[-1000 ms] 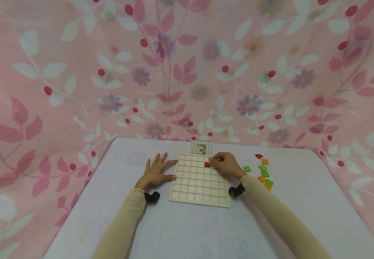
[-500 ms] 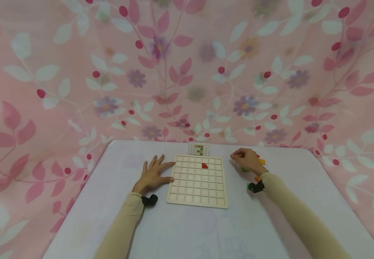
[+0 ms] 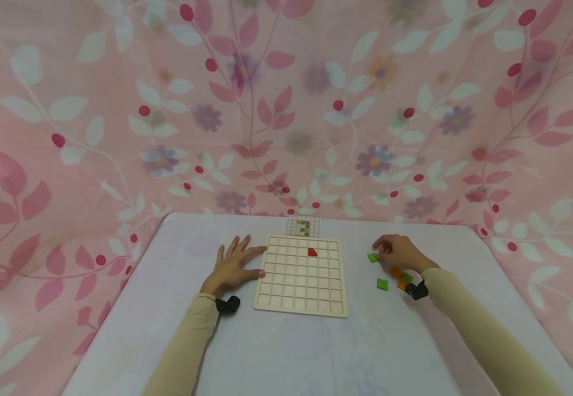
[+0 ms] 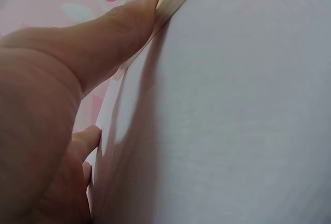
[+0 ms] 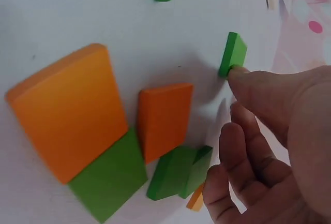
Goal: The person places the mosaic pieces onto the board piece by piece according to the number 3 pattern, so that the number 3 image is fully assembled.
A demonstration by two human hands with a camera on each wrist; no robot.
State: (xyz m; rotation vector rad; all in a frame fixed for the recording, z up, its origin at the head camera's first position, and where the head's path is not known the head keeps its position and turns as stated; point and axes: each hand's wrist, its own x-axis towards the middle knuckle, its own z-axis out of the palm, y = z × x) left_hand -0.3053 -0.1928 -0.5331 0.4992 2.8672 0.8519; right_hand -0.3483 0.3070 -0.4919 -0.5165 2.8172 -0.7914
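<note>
A pale wooden grid board [image 3: 301, 280] lies mid-table with a red quarter-circle tile [image 3: 312, 252] in one cell of its upper right part. At the board's left edge, my left hand [image 3: 232, 268] has spread fingers, with thumb and index finger touching the rim. In the left wrist view the thumb [image 4: 124, 25] rests against the board's edge. My right hand [image 3: 400, 253] is right of the board, fingers curled over a green square tile [image 3: 372, 257]. The right wrist view shows the thumb tip on that tile's [image 5: 235, 53] edge; the index finger is hidden behind the thumb.
Loose tiles lie around the right hand: a green one [image 3: 382, 284] apart, orange [image 5: 67, 115] and green [image 5: 108, 177] ones touching, and several more. A small pattern card [image 3: 303, 226] stands behind the board. A floral curtain [image 3: 286, 110] hangs at the table's back edge.
My right hand has left the red tile on the board and moved right to the green tile. My left hand has stayed at the board's edge. The view has shifted slightly.
</note>
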